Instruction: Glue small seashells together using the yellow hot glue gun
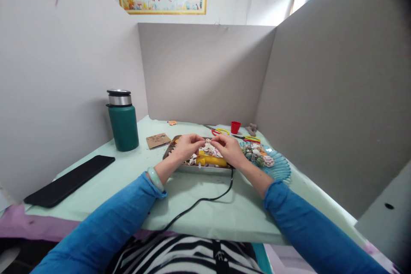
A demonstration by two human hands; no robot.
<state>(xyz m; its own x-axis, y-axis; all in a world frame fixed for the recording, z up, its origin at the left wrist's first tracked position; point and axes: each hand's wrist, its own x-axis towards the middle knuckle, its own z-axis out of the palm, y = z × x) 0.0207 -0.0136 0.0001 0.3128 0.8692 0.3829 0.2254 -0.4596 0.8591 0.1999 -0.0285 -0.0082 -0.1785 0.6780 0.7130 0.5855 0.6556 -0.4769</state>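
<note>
Above a metal tray (205, 171) my left hand (189, 145) and my right hand (228, 147) face each other, fingertips pinched and nearly meeting. A small pale thing (208, 140) shows between the fingertips; it is too small to tell whether it is held or lies behind them. Small shells (210, 150) fill part of the tray. A yellow hot glue gun (212, 160) lies across its near side, below my hands, with a black cord (205, 199) running toward my lap. Beside my right wrist is a blue ribbed glass plate (281, 165) with shells and small green succulent-like pieces (259, 161).
A green bottle (123, 126) stands at the left, behind a long black flat object (70, 180). A brown card (158, 140) lies left of the tray. Scissors (221, 131), more scissors (252, 139) and a red cup (235, 127) are at the back. Grey partitions (205, 72) enclose the table.
</note>
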